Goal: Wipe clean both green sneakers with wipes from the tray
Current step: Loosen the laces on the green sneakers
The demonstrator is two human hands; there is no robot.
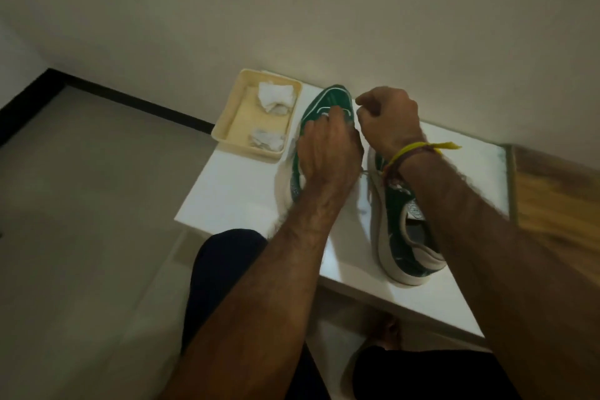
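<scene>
Two green sneakers with white soles lie on a small white table [233, 191]. My left hand [328, 146] lies over the left sneaker [331, 97], its fingers curled on the upper near the toe. My right hand [388, 117] hovers beside that toe with its fingers curled tight; whatever it holds is hidden. The right sneaker [406, 237] lies under my right forearm, heel toward me, its toe hidden. At the table's far left corner is a cream tray [227, 127] holding two crumpled white wipes [276, 97], the nearer wipe [266, 140] flatter.
The table stands against a plain wall. A wooden surface [558, 191] adjoins its right edge. Grey floor [97, 204] spreads to the left, with a dark skirting line. My knees in dark trousers [224, 263] sit at the table's near edge.
</scene>
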